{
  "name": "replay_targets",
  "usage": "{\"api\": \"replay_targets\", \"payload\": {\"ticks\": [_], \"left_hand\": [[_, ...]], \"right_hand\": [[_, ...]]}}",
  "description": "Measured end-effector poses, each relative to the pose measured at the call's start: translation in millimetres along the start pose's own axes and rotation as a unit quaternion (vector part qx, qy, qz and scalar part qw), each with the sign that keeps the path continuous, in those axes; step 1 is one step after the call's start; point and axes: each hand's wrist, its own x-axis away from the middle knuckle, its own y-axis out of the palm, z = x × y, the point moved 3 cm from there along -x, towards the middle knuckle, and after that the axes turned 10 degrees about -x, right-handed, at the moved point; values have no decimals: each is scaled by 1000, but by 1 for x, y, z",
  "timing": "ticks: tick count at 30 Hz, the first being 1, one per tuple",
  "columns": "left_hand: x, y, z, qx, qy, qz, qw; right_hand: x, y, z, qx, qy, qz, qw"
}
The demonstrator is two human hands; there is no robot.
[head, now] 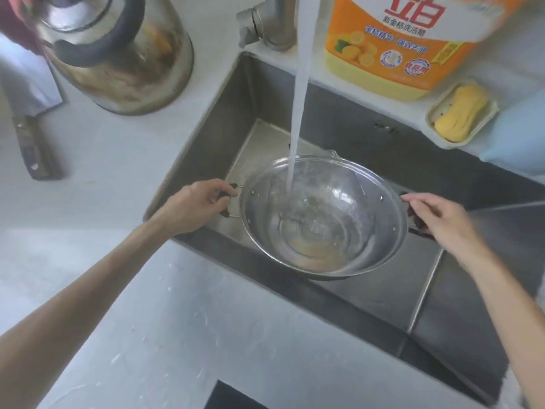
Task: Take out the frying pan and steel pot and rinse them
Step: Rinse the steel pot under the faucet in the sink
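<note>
A round steel pot [348, 231] with two dark side handles hangs over the sink [224, 134], tilted a little toward me. Water streams from the tap [265, 22] into its bowl, where it swirls over a yellowish patch near the bottom. My left hand [194, 206] grips the pot's left handle. My right hand [436, 216] holds the right handle, which its fingers mostly hide. No frying pan is in view.
A steel kettle [118, 51] stands on the white counter at the upper left, with a cleaver [29, 113] beside it. Behind the sink are an orange detergent bottle [413, 45] and a soap dish with yellow soap [460, 113]. A dark opening [233, 397] lies by the counter's near edge.
</note>
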Motion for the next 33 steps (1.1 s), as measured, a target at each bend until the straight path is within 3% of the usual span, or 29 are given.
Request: {"api": "replay_targets", "payload": {"ticks": [3,7,12,18,23,28,33], "left_hand": [[-5,33,4,-15,6,-48,999],[-14,50,16,18,22,-65,997],[-13,28,11,67,15,43,997],[13,-20,7,26,35,145,989],[28,-49,26,0,48,170,984],[20,-40,11,-37,8,102,994],[9,9,1,-44,-22,3,999]], "right_hand": [[-2,-20,-44,81,-80,4,993],[3,-36,-75,102,-161,52,980],[16,-32,-68,77,-237,72,966],[24,11,-2,-31,-108,59,992],[24,47,41,-72,-2,33,997],[14,35,27,-72,-17,41,996],[4,-6,-33,-5,-92,52,994]]}}
